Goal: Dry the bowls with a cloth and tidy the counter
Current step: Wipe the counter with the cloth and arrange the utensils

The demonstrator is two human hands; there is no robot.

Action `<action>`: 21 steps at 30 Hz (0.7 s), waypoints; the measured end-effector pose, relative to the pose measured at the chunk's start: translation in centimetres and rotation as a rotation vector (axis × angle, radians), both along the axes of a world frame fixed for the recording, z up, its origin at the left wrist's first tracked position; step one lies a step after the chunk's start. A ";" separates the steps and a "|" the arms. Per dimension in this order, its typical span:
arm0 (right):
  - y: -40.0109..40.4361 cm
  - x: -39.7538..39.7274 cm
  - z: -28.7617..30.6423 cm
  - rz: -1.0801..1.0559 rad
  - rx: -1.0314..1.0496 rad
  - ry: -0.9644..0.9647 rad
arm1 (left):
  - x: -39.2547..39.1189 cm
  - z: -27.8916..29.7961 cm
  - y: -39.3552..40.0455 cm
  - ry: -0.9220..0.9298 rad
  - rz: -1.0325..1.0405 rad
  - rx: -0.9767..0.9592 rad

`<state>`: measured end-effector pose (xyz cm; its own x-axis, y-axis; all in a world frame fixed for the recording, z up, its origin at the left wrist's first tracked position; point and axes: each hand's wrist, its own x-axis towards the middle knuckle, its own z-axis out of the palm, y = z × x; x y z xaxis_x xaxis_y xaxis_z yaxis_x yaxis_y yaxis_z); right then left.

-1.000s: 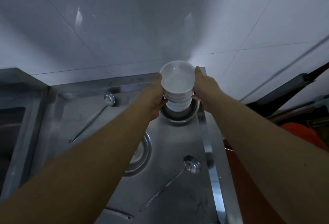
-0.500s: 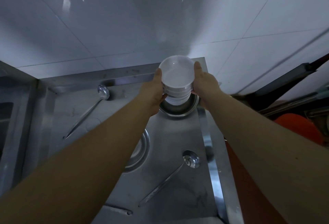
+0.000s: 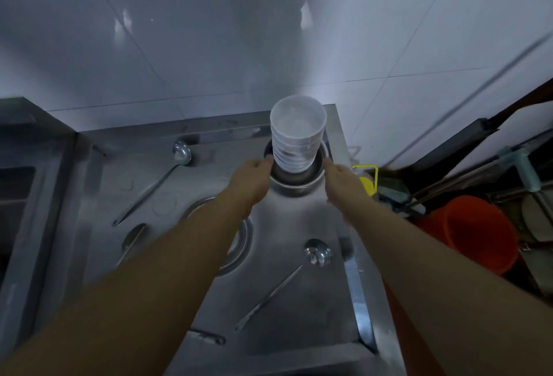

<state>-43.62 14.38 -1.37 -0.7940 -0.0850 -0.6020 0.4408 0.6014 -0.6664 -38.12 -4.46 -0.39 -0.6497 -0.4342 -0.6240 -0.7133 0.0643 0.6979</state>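
A stack of several white bowls [image 3: 296, 136] stands upright inside a steel basin [image 3: 299, 179] at the far right corner of the steel counter [image 3: 299, 301]. My left hand [image 3: 254, 176] is just left of the basin, its fingertips at the stack's base. My right hand [image 3: 341, 178] is at the basin's right rim with relaxed fingers. Neither hand grips the stack. No cloth is in view.
Two long-handled steel ladles lie on the counter, one at the back left [image 3: 179, 154], one at the front right [image 3: 317, 253]. A second steel basin [image 3: 239, 241] sits partly hidden under my left forearm. An orange bucket [image 3: 469, 232] and a yellow container [image 3: 366, 178] stand right of the counter.
Both hands held the bowl stack above the basin before. Now the stack stands in the basin and both hands have let go and drawn back toward me.
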 end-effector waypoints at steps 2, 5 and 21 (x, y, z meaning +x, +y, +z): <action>0.9 2.5 -1.0 0.088 0.085 -0.003 | 3.5 -0.5 0.6 -0.053 -0.115 -0.116; 2.0 6.5 -1.9 0.215 0.146 0.013 | 8.0 -1.3 1.6 -0.101 -0.234 -0.172; 13.5 22.9 -8.8 0.410 0.274 -0.125 | 21.8 -9.2 10.4 -0.280 -0.728 -0.541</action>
<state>-20.69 27.86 -10.18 -0.6491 -0.2005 -0.7338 0.1978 0.8870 -0.4173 -16.30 5.91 -9.61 -0.7318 -0.2574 -0.6311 -0.5079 0.8234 0.2530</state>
